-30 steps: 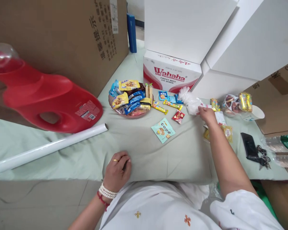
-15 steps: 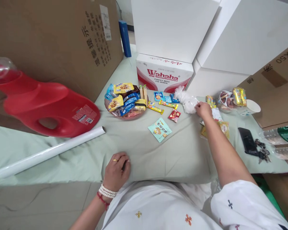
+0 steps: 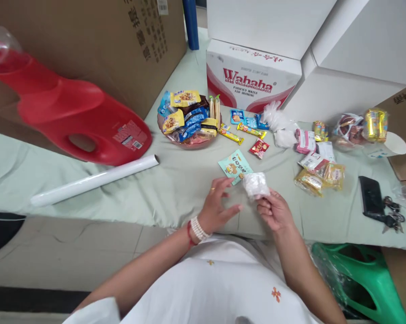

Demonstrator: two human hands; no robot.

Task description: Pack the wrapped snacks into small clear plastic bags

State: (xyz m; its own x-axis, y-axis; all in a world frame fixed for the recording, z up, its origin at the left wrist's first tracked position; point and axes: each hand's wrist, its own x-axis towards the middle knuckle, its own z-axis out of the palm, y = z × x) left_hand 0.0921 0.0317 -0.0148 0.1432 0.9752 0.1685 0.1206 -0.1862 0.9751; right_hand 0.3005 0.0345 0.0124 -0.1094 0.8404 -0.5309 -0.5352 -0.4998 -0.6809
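Observation:
My right hand [image 3: 274,209] pinches a small folded white plastic bag [image 3: 256,185] by its lower right corner, above the table. My left hand [image 3: 219,202] is open just left of it, thumb and fingers apart, with nothing in it. A mint-green snack packet [image 3: 233,164] lies flat behind my hands, its right corner partly covered by the held bag. More bundled white plastic bags [image 3: 283,137] lie farther back. Near them are a red packet [image 3: 258,148], yellow snack sticks [image 3: 252,131] and small blue packets [image 3: 237,116].
A pink bowl [image 3: 196,146] of snacks stands at centre-left. To the left are a red detergent jug [image 3: 98,105] and a white roll [image 3: 98,180]. A Wahaha box [image 3: 250,85] stands behind. Yellow packets [image 3: 333,175], a black phone [image 3: 370,195] and keys [image 3: 394,220] lie right.
My right hand has come back from the bag bundle toward me with a folded bag. My left hand has lifted off the table edge, moved right and opened. The view has shifted.

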